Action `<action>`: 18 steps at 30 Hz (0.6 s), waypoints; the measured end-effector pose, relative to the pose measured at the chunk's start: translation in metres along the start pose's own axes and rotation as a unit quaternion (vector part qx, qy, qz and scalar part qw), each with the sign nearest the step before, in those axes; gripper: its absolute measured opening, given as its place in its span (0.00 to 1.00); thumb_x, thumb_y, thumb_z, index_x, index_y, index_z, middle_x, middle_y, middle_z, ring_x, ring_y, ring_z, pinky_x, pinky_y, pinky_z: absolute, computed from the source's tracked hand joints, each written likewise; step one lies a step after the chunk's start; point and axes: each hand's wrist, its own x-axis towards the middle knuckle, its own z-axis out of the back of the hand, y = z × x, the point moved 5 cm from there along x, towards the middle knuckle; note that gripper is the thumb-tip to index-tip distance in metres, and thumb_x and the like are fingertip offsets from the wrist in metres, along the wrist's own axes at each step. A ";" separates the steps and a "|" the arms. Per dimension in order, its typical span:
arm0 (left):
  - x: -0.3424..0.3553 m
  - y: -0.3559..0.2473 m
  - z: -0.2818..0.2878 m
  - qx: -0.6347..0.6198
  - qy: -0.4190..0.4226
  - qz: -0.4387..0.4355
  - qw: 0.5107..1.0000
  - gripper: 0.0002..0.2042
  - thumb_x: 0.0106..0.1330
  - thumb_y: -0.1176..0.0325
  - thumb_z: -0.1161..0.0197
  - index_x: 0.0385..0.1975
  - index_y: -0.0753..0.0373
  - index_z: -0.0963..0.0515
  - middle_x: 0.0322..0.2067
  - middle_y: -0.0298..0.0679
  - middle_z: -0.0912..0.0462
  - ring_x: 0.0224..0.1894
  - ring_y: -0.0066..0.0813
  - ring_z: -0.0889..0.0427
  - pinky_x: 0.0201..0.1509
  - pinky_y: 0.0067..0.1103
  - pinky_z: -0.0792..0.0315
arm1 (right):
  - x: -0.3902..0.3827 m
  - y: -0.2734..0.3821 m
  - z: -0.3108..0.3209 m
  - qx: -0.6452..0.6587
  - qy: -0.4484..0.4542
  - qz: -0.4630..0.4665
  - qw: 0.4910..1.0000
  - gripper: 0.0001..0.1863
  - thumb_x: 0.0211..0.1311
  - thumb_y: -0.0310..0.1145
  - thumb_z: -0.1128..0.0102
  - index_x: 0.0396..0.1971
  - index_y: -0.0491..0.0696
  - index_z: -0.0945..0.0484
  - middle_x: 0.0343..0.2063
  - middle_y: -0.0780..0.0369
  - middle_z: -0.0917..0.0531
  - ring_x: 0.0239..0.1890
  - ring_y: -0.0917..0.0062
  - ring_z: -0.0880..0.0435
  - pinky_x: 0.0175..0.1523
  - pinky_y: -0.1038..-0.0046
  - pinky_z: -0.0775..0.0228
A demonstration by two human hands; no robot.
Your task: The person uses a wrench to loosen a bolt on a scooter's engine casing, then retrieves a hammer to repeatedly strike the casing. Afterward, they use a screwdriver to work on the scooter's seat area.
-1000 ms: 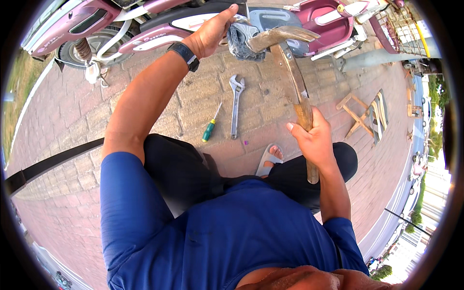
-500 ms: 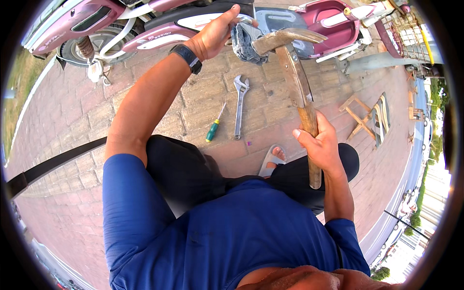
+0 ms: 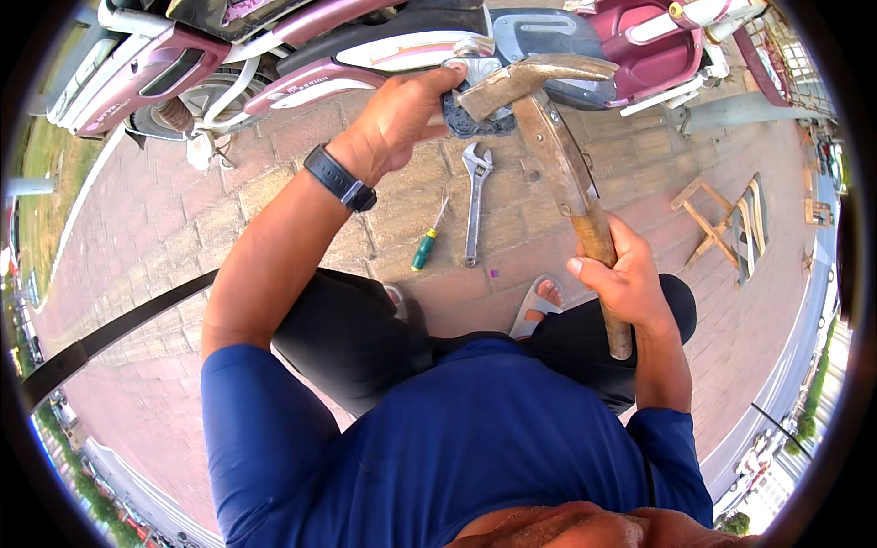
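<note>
My right hand (image 3: 626, 279) grips the wooden handle of a hammer (image 3: 557, 155), whose metal head is raised against the side of a maroon scooter (image 3: 365, 46). My left hand (image 3: 406, 114), with a black watch on the wrist, reaches up and holds a dark cloth-like piece (image 3: 475, 114) against a metal part low on the scooter, right beside the hammer head. I am crouched in dark trousers and a blue shirt.
On the brick paving in front of me lie an adjustable wrench (image 3: 473, 205) and a green-handled screwdriver (image 3: 427, 239). A small wooden stool frame (image 3: 717, 224) stands to the right. A black strap (image 3: 119, 333) runs across the paving on the left.
The hammer head has stayed by my left hand at the scooter. My right hand holds the handle as before. The view has drawn closer to the scooter.
</note>
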 end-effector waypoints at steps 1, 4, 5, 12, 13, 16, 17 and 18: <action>-0.003 0.004 -0.002 -0.048 0.017 0.026 0.998 0.17 0.79 0.56 0.48 0.56 0.61 0.23 0.50 0.36 0.15 0.55 0.28 0.17 0.64 0.38 0.25 | 0.003 0.002 0.003 0.011 0.012 0.001 1.000 0.26 0.62 0.21 0.37 0.61 0.38 0.28 0.31 0.66 0.21 0.27 0.84 0.19 0.34 0.77 0.23; -0.010 0.008 -0.009 -0.171 0.045 0.064 0.982 0.15 0.79 0.62 0.49 0.54 0.65 0.24 0.48 0.42 0.14 0.47 0.31 0.12 0.51 0.32 0.12 | 0.012 0.006 0.015 0.025 0.029 0.021 0.999 0.26 0.61 0.23 0.35 0.60 0.37 0.27 0.30 0.66 0.21 0.25 0.84 0.21 0.32 0.78 0.26; -0.011 0.008 -0.012 -0.176 0.038 0.064 0.982 0.14 0.79 0.63 0.48 0.53 0.66 0.24 0.48 0.42 0.14 0.48 0.31 0.12 0.51 0.32 0.12 | 0.016 0.004 0.021 0.016 0.022 0.040 0.999 0.26 0.61 0.24 0.35 0.59 0.37 0.27 0.29 0.66 0.21 0.25 0.85 0.22 0.32 0.78 0.27; -0.019 0.008 -0.018 -0.219 -0.024 0.046 0.974 0.15 0.77 0.64 0.45 0.53 0.69 0.24 0.46 0.44 0.14 0.48 0.34 0.12 0.45 0.30 0.11 | 0.075 0.022 0.049 -0.030 -0.025 0.032 0.999 0.23 0.62 0.29 0.36 0.56 0.36 0.25 0.27 0.65 0.22 0.22 0.84 0.25 0.29 0.77 0.32; -0.021 0.010 -0.018 -0.216 -0.032 0.042 0.975 0.15 0.77 0.64 0.45 0.53 0.69 0.24 0.46 0.44 0.14 0.48 0.34 0.12 0.45 0.29 0.11 | 0.088 0.019 0.053 -0.051 -0.023 0.018 0.998 0.23 0.63 0.29 0.36 0.56 0.36 0.26 0.26 0.65 0.22 0.22 0.84 0.25 0.29 0.78 0.32; -0.021 0.012 -0.017 -0.214 -0.037 0.032 0.976 0.16 0.77 0.63 0.45 0.53 0.69 0.24 0.46 0.44 0.14 0.47 0.33 0.12 0.43 0.28 0.11 | 0.116 0.000 0.059 -0.027 -0.022 0.002 0.999 0.21 0.64 0.29 0.37 0.55 0.36 0.25 0.25 0.65 0.23 0.22 0.83 0.26 0.27 0.76 0.31; -0.021 0.013 -0.017 -0.218 -0.034 0.030 0.975 0.16 0.77 0.62 0.45 0.54 0.69 0.24 0.46 0.44 0.14 0.47 0.32 0.12 0.43 0.27 0.10 | 0.123 -0.006 0.059 -0.017 -0.026 -0.003 1.000 0.21 0.64 0.29 0.37 0.55 0.36 0.25 0.25 0.65 0.23 0.22 0.83 0.26 0.27 0.76 0.31; -0.020 0.013 -0.017 -0.222 -0.031 0.028 0.974 0.16 0.78 0.62 0.45 0.54 0.69 0.24 0.46 0.43 0.14 0.47 0.31 0.12 0.42 0.27 0.10 | 0.130 -0.011 0.058 0.004 -0.020 -0.020 1.000 0.21 0.65 0.29 0.37 0.54 0.36 0.26 0.25 0.66 0.23 0.22 0.83 0.25 0.27 0.76 0.31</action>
